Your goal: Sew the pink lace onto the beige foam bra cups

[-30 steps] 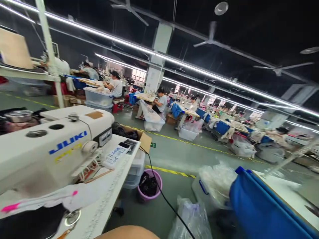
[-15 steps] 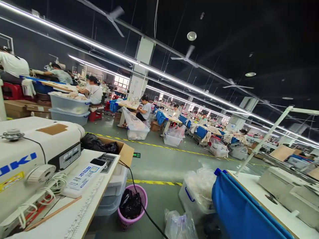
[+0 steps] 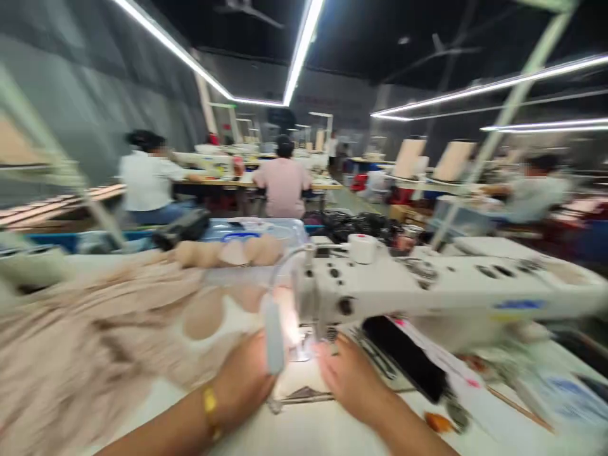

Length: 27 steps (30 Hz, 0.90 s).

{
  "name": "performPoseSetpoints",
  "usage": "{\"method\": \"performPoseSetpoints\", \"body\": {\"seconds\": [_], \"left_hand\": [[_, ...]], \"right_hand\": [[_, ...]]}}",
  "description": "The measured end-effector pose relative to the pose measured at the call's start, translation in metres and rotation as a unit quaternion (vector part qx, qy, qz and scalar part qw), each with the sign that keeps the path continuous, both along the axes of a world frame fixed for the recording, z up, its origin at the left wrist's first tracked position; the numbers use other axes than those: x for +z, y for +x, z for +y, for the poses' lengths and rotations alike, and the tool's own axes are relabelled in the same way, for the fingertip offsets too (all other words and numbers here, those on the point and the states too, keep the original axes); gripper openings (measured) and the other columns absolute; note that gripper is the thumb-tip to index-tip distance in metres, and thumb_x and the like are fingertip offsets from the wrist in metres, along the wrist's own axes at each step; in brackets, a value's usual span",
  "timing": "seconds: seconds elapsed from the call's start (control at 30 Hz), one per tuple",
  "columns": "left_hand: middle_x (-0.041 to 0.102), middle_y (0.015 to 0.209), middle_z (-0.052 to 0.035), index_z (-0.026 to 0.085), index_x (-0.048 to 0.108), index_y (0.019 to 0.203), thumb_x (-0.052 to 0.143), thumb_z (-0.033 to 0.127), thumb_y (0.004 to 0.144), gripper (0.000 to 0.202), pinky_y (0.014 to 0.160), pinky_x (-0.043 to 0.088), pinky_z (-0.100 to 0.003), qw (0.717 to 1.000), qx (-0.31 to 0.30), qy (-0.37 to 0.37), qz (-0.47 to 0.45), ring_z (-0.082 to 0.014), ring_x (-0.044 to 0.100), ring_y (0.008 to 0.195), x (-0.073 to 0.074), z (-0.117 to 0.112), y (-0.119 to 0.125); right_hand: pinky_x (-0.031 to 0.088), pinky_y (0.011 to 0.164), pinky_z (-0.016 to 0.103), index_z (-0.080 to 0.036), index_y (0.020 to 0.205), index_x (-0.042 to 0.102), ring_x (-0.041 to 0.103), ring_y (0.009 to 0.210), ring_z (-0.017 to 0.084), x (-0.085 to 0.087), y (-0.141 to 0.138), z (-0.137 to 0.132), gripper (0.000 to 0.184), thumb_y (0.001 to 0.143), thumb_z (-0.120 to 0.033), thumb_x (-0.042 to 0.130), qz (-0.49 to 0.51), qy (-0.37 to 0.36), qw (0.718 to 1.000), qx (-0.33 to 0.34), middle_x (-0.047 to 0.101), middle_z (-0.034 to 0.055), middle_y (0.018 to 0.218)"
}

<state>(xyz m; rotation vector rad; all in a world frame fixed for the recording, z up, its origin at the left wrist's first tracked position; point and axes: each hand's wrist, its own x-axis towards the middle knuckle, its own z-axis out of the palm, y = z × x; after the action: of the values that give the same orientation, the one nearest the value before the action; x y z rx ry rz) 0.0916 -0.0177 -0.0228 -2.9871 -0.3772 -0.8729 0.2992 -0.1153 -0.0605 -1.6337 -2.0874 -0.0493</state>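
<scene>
A white sewing machine (image 3: 380, 285) stands before me, its lamp lighting the needle area. My left hand (image 3: 244, 380), with a yellow band at the wrist, is just left of the needle. A slim grey piece (image 3: 273, 335) covers part of its fingers. On the other side of the needle is my right hand (image 3: 354, 380), its fingers pointing toward the presser foot (image 3: 301, 351) and smeared by motion. Whether either hand grips something cannot be made out. Beige fabric (image 3: 109, 335) is heaped left of my left hand, with a rounded cup shape (image 3: 204, 313) near it.
A black, elongated object (image 3: 403, 354) lies right of my right hand, near a small orange item (image 3: 437, 422). Behind the machine are a clear plastic bin (image 3: 294, 228), beige cups (image 3: 232, 251) and black bags (image 3: 351, 225). Several people sit at other tables beyond.
My view has swung from the aisle and side tables to the sewing machine in front. Both hands now show beside the needle; neither was visible before.
</scene>
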Motion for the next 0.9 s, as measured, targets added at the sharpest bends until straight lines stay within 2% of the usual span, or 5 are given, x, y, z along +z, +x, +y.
{"method": "performPoseSetpoints", "body": {"seconds": [0.1,0.3,0.53,0.7,0.9], "left_hand": [[0.071,0.095,-0.0041,0.020,0.062,0.087,0.057,0.014,0.097,0.012,0.081,0.052,-0.029,0.996,0.038,0.009,0.076,-0.0189,0.063,0.088,-0.010,0.000,-0.034],[0.067,0.085,-0.0035,0.020,0.059,0.085,0.060,0.013,0.093,0.011,0.080,0.050,-0.031,0.994,0.012,0.048,0.094,-0.0203,0.063,0.082,-0.027,0.005,-0.021],[0.068,0.083,-0.0022,0.019,0.059,0.084,0.065,0.015,0.093,0.012,0.072,0.050,-0.029,0.995,0.014,0.035,0.097,-0.0176,0.064,0.074,-0.033,-0.002,-0.016],[0.072,0.087,-0.0027,0.018,0.062,0.088,0.061,0.017,0.097,0.009,0.075,0.051,-0.030,0.996,-0.007,0.050,0.080,-0.0178,0.066,0.077,-0.031,0.002,-0.011],[0.070,0.081,-0.0009,0.017,0.061,0.076,0.058,0.012,0.097,0.022,0.069,0.047,-0.027,0.991,0.019,-0.001,0.132,-0.0142,0.060,0.071,-0.024,0.002,-0.011]], "right_hand": [[0.056,0.071,0.043,-0.019,0.100,0.074,0.070,0.085,0.031,-0.014,-0.008,0.006,0.038,0.104,-0.017,0.036,0.009,0.035,0.999,0.038,0.074,0.0140,0.092],[0.054,0.068,0.034,-0.026,0.106,0.070,0.072,0.077,0.023,-0.034,0.005,-0.001,0.032,0.109,-0.026,0.038,-0.038,0.056,0.997,0.043,0.073,0.0051,0.094],[0.059,0.076,0.032,-0.028,0.123,0.070,0.077,0.089,0.022,-0.035,0.011,0.002,0.029,0.109,-0.027,0.044,-0.051,0.035,0.996,0.063,0.076,0.0064,0.106],[0.058,0.072,0.032,-0.026,0.117,0.071,0.075,0.085,0.022,-0.033,0.010,0.000,0.033,0.110,-0.028,0.039,-0.039,0.028,0.997,0.053,0.076,0.0074,0.103],[0.059,0.069,0.033,-0.028,0.117,0.070,0.076,0.082,0.022,-0.029,0.009,-0.001,0.032,0.110,-0.029,0.038,-0.033,-0.006,0.998,0.055,0.073,0.0058,0.098]]}}
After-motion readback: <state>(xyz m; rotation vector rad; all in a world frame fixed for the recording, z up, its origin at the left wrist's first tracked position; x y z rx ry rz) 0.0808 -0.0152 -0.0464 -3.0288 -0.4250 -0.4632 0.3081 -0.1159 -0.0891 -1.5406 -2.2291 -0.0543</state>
